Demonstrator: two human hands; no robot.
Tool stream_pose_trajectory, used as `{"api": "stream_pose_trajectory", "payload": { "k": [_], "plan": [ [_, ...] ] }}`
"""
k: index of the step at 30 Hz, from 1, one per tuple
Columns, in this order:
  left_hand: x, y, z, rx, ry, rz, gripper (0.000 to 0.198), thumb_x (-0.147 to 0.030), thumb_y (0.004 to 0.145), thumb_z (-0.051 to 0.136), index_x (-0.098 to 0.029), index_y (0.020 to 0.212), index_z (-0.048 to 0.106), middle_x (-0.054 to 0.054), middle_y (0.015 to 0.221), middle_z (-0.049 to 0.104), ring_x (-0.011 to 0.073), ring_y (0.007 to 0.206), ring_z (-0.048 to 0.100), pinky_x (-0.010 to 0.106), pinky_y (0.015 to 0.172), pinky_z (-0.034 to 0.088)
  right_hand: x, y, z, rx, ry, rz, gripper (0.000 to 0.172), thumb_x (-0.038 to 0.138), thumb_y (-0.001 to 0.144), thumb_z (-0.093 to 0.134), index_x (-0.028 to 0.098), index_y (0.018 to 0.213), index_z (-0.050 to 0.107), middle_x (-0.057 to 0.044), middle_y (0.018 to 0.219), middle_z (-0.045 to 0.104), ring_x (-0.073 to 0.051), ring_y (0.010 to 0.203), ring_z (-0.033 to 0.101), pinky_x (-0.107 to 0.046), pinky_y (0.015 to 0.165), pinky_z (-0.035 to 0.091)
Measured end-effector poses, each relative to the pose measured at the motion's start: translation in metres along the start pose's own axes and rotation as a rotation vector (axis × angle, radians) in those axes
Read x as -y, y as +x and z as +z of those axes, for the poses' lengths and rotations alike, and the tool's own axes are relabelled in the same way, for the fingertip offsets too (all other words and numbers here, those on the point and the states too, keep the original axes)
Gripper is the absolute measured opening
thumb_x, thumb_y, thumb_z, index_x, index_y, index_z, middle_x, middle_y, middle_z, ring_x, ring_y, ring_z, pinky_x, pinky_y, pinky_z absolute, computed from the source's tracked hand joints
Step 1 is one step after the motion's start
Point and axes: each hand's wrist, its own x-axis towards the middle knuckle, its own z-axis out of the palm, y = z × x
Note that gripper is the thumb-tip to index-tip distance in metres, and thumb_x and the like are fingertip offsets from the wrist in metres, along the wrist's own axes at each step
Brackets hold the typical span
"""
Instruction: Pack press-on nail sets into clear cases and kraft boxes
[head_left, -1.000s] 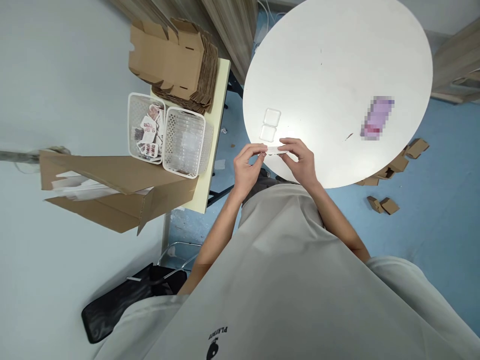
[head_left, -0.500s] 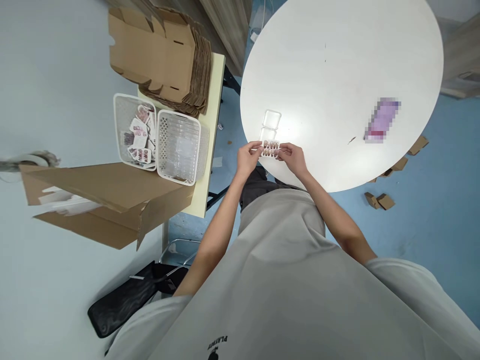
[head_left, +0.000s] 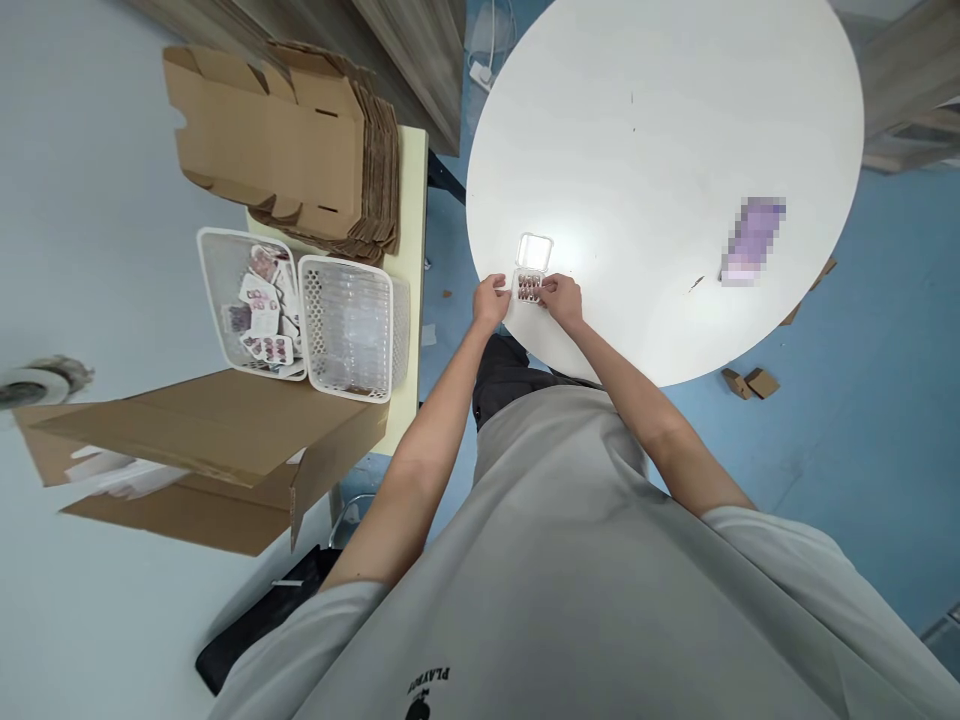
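A small clear plastic case lies open near the edge of the round white counter, its rounded-square lid laid back on the far side from the person and catching a bright glare. Over its nearer half sits a white card set with two rows of small, glossy, brownish-red pieces, nail-like in shape; at this size I cannot tell whether the card is fully seated within the walls. The right hand has its fingers drawn together at the card's right edge, though whether they pinch it or merely press on it cannot be told. The left hand is at the case's left side, thumb and forefinger slightly apart; contact with the rim is too small to judge. As for writing, the grey shirt bears PLAYBOY in black capitals, upside down from this view, with a black emblem beside it cut off by the lower border. A purple item on the right of the counter is pixelated, so any label there is unreadable. To the left, one white basket holds loose printed cards whose reddish markings are too tiny to make out, and the basket next to it holds a row of clear plastic cases.
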Motion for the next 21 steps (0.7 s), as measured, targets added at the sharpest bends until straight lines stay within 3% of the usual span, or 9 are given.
{"api": "stream_pose_trajectory", "payload": {
  "k": [4, 11, 16, 21],
  "plan": [
    [-0.002, 0.005, 0.003, 0.035, 0.024, 0.057, 0.055, 0.000, 0.086, 0.065, -0.009, 0.139, 0.072, 0.021, 0.144, 0.076, 0.0249, 0.110, 0.078, 0.042, 0.114, 0.056, -0.001, -0.002, 0.006, -0.060, -0.102, -0.019, 0.012, 0.028, 0.094, 0.077, 0.020, 0.099, 0.070, -0.011, 0.109, 0.083, -0.026, 0.102, 0.074, -0.039, 0.100, 0.057],
    [-0.001, 0.007, 0.008, 0.045, 0.054, 0.052, 0.046, -0.010, 0.094, 0.072, -0.010, 0.140, 0.072, 0.019, 0.132, 0.079, 0.0282, 0.114, 0.076, 0.044, 0.114, 0.055, -0.017, 0.002, 0.009, -0.108, -0.076, -0.006, 0.026, 0.028, 0.103, 0.067, 0.015, 0.126, 0.069, -0.013, 0.115, 0.082, -0.027, 0.109, 0.075, -0.040, 0.105, 0.056],
    [0.006, -0.009, 0.009, 0.134, -0.080, -0.046, 0.052, -0.019, 0.100, 0.073, -0.014, 0.151, 0.068, 0.011, 0.107, 0.078, 0.0275, 0.109, 0.075, 0.044, 0.107, 0.060, -0.036, -0.005, 0.003, -0.004, 0.095, 0.040, 0.026, 0.031, 0.101, 0.072, 0.017, 0.122, 0.073, -0.008, 0.098, 0.081, -0.027, 0.098, 0.079, -0.047, 0.106, 0.062],
    [0.018, -0.038, 0.009, 0.261, -0.355, -0.183, 0.074, -0.019, 0.094, 0.076, -0.026, 0.165, 0.054, 0.009, 0.121, 0.075, 0.0216, 0.104, 0.075, 0.036, 0.089, 0.066, -0.057, -0.027, -0.014, 0.200, 0.472, 0.081, 0.035, 0.034, 0.097, 0.082, 0.020, 0.126, 0.070, 0.002, 0.078, 0.075, -0.019, 0.077, 0.077, -0.039, 0.090, 0.069]
  ]
}}
